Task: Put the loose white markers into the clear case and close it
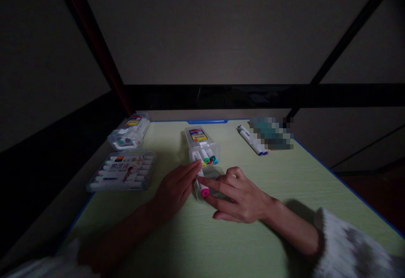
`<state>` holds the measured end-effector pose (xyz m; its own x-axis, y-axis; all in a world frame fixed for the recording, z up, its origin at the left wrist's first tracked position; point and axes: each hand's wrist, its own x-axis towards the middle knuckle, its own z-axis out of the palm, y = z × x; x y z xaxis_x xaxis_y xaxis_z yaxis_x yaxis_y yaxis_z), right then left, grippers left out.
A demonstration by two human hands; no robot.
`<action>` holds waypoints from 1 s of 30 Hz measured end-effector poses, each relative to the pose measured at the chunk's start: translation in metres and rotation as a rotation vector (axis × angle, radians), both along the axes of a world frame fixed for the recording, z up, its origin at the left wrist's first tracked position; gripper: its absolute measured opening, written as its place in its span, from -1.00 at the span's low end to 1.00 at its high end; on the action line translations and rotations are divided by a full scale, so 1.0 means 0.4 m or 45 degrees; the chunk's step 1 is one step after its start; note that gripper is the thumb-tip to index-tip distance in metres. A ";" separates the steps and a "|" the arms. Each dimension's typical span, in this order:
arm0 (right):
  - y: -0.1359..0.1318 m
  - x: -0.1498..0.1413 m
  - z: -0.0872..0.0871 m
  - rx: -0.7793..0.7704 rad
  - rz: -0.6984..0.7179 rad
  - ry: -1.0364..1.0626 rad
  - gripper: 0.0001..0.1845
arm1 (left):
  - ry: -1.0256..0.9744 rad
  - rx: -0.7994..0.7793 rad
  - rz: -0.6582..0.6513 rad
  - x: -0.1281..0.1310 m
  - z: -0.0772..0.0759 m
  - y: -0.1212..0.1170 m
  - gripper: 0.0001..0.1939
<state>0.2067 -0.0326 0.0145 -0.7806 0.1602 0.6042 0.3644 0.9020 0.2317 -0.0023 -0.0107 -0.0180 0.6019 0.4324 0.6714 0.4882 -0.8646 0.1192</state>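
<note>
A white marker with a pink end [205,192] lies at the mouth of a clear plastic case [211,145], over its opened lid [218,171]. My left hand [177,187] is at its left side, fingers pressed together against the marker's upper part; the thumb is hidden. From the right, my right hand [242,195] has its index fingertip across the marker and another fingertip beside the pink end. Several markers [207,159] with green, yellow, teal and blue ends stick out of the case toward me.
At the left, a closed marker case [122,170] lies flat, with another clear case [129,131] behind it. Two white markers [251,139] lie at the back right, beside a pixelated flat item [272,133]. The pale green table [196,244] has a blue edge.
</note>
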 end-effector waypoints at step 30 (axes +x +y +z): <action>-0.024 -0.017 0.016 0.105 0.193 0.089 -0.61 | -0.087 0.252 -0.082 -0.006 0.020 -0.011 -0.80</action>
